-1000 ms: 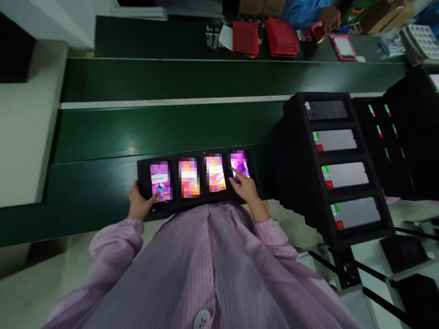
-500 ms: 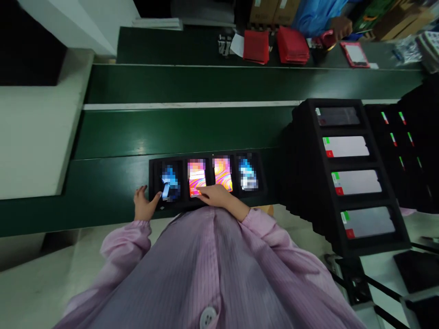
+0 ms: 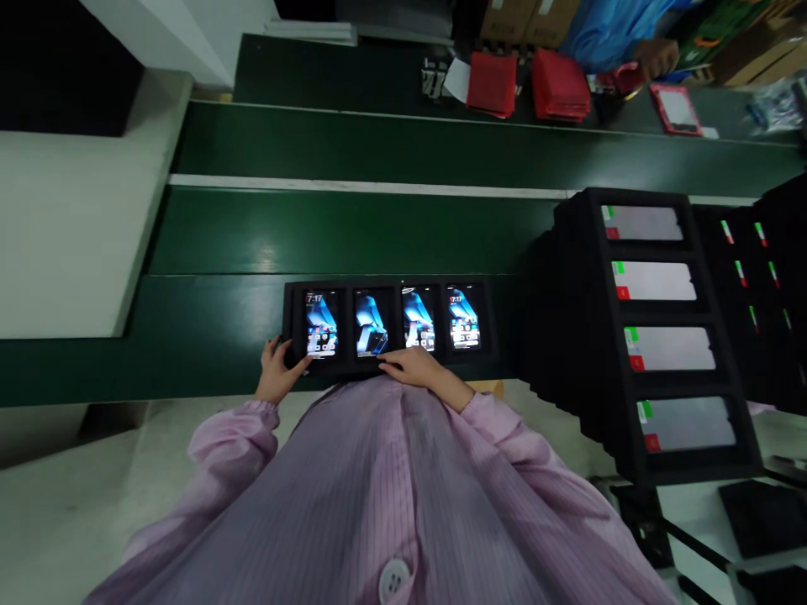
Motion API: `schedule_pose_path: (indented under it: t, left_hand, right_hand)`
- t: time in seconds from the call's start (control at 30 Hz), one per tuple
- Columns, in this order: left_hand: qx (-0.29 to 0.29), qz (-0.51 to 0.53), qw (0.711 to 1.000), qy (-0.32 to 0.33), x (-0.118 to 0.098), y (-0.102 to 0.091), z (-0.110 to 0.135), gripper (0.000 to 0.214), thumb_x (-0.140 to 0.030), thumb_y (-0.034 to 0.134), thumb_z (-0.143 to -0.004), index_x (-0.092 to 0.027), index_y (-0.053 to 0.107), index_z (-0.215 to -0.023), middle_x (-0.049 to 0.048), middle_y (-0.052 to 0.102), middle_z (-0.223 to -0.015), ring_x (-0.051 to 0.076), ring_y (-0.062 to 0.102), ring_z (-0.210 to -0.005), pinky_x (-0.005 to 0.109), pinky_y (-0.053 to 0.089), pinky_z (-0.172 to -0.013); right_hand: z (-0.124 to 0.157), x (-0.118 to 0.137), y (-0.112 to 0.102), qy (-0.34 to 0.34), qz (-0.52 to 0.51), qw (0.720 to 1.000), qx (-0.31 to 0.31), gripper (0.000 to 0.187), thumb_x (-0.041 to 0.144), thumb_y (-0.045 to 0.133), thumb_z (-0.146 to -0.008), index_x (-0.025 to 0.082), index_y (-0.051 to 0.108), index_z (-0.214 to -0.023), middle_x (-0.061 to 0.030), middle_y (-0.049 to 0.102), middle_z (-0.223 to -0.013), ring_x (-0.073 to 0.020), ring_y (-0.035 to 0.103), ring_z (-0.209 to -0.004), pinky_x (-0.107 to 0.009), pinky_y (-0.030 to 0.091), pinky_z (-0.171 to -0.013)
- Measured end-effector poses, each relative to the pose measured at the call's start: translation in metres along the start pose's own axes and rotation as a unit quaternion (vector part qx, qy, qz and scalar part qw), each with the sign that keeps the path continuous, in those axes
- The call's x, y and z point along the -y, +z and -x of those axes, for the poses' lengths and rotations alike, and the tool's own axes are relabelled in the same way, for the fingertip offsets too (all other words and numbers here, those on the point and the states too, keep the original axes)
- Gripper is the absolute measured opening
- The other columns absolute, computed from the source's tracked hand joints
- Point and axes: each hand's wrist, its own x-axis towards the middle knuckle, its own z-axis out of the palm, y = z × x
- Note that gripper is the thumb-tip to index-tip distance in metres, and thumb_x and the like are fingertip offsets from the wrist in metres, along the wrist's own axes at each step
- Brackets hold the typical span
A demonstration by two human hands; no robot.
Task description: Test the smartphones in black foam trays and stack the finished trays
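Note:
A black foam tray [image 3: 492, 343] lies along the near edge of the green bench with lit smartphones in its slots. My left hand [image 3: 277, 371] is at the tray's left end, fingers spread, its thumb by the lower corner of the leftmost smartphone [image 3: 322, 323]. Below the second smartphone [image 3: 369, 319] and the third smartphone [image 3: 418, 318] rests my right hand [image 3: 413, 366]. Its index finger reaches to the bottom edge of the second one. The rightmost smartphone [image 3: 464, 316] shows icons and a clock. Neither hand grips anything.
At the right rises a stack of black trays [image 3: 656, 315] holding pale devices with green and red labels. More dark trays [image 3: 747, 265] stand behind it. Across the bench [image 3: 353, 227] lie red pouches [image 3: 492, 84], near a co-worker's hand [image 3: 656, 59] and blue sleeve.
The second and third screens have gone from a pink-orange swirl to the blue wallpaper. My right fingertip has slid down to the second phone's lower edge. The camera view has shifted slightly.

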Motion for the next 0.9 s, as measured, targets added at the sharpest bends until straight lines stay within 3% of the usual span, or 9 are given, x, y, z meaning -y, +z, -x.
schedule_pose_path:
  t: [0.23, 0.4, 0.5, 0.67, 0.9]
  left_hand:
    - [0.024, -0.014, 1.0, -0.011, -0.001, -0.001, -0.002, 0.07, -0.049, 0.084, -0.057, -0.021, 0.063, -0.118, 0.0214, 0.04, -0.155, 0.042, 0.021, -0.157, 0.056, 0.022, -0.128]
    - [0.047, -0.032, 0.998, -0.024, 0.002, 0.002, -0.004, 0.087, -0.055, 0.085, -0.054, -0.018, 0.06, -0.128, 0.0224, 0.034, -0.159, 0.044, 0.015, -0.158, 0.057, 0.02, -0.127]
    - [0.059, -0.055, 0.996, -0.031, 0.0, 0.004, -0.007, 0.093, -0.056, 0.085, -0.053, -0.017, 0.057, -0.133, 0.0224, 0.03, -0.161, 0.044, 0.015, -0.158, 0.055, 0.019, -0.128]
    - [0.042, -0.081, 0.995, -0.028, -0.007, 0.007, -0.013, 0.101, -0.053, 0.087, -0.047, -0.016, 0.055, -0.136, 0.0238, 0.027, -0.161, 0.046, 0.014, -0.157, 0.054, 0.022, -0.127]
    - [0.019, -0.065, 0.997, -0.039, -0.015, 0.011, -0.022, 0.101, -0.056, 0.083, -0.052, -0.012, 0.053, -0.138, 0.0273, 0.027, -0.16, 0.047, 0.014, -0.157, 0.055, 0.023, -0.125]
  right_hand:
    - [-0.008, 0.002, -0.001, 0.015, 0.027, 0.999, 0.023, 0.024, 0.029, 0.067, -0.098, 0.031, 0.078, -0.119, -0.0008, 0.08, -0.115, -0.0269, 0.077, -0.105, -0.035, 0.061, -0.086]
    - [-0.011, 0.006, -0.003, 0.063, 0.034, 0.997, 0.01, 0.035, 0.028, 0.058, -0.104, 0.029, 0.068, -0.138, -0.0034, 0.07, -0.138, -0.0288, 0.071, -0.121, -0.042, 0.06, -0.098]
    - [-0.009, 0.009, -0.005, 0.067, 0.036, 0.997, 0.026, 0.037, 0.033, 0.054, -0.107, 0.03, 0.064, -0.142, -0.0008, 0.067, -0.143, -0.0249, 0.068, -0.126, -0.039, 0.059, -0.102]
    - [-0.007, 0.01, -0.006, 0.054, 0.021, 0.998, 0.012, 0.038, 0.033, 0.051, -0.108, 0.027, 0.064, -0.143, -0.0032, 0.067, -0.143, -0.0233, 0.068, -0.127, -0.036, 0.058, -0.104]
    - [-0.007, 0.005, -0.003, 0.044, 0.009, 0.999, -0.008, 0.038, 0.032, 0.051, -0.107, 0.029, 0.063, -0.143, -0.0019, 0.067, -0.143, -0.0227, 0.068, -0.127, -0.035, 0.058, -0.103]
